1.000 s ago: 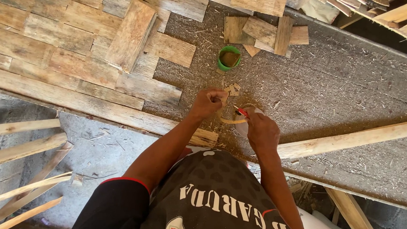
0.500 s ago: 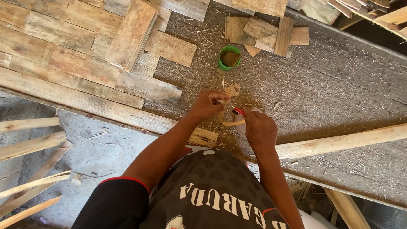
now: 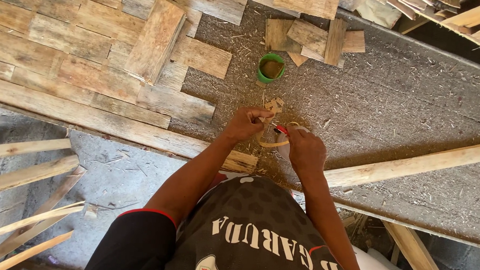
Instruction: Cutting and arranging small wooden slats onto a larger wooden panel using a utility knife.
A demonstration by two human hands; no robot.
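Left hand [image 3: 247, 123] pinched shut on thin curved pale wood strip [image 3: 269, 143]; right hand [image 3: 305, 150] closed around red-handled tool [image 3: 281, 130]; small round green cup [image 3: 270, 68] beyond, well apart.

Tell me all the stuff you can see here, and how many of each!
Green cup: one, green, on the grey surface above the hands.
Curved strip: one, pale tan, held between both hands.
Small wood chips: a few, tan, just above the left hand.
Short wood offcuts: about six, brown, piled beyond the cup.
Flat boards: many, weathered brown, laid side by side at the upper left.
Long beam: one, light wood, running right from the right hand.
Thin slats: several, pale, lower left.
Red-tipped tool: one, mostly hidden by the right hand.
Left hand: one, pinching the strip.
Right hand: one, on the strip's other end.
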